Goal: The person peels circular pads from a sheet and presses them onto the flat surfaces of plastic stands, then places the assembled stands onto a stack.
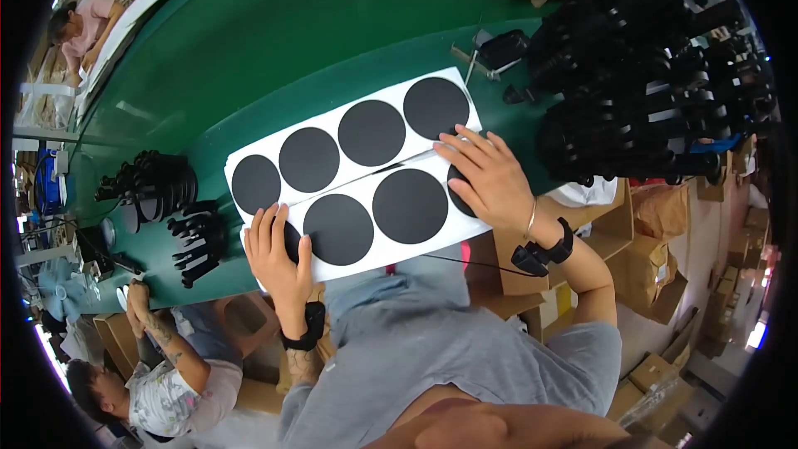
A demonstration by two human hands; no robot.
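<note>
Two white sheets printed or covered with rows of large black discs lie side by side on the green table. The far sheet (371,133) and the near sheet (409,206) meet along a narrow, slanting seam. My left hand (281,258) rests flat on the left end of the near sheet, fingers stretched out and partly covering a disc. At the right end, my right hand (490,179) lies with its fingers spread, the fingertips reaching over the seam to the far sheet's edge. Neither hand grips anything. A black strap is on each wrist.
Black parts (640,91) are piled high at the right, with smaller black parts (162,187) at the left. A black tray-like piece (504,48) sits past the sheets. Cardboard boxes (657,270) stand right of me. One person (166,382) sits left; another (87,25) works far left.
</note>
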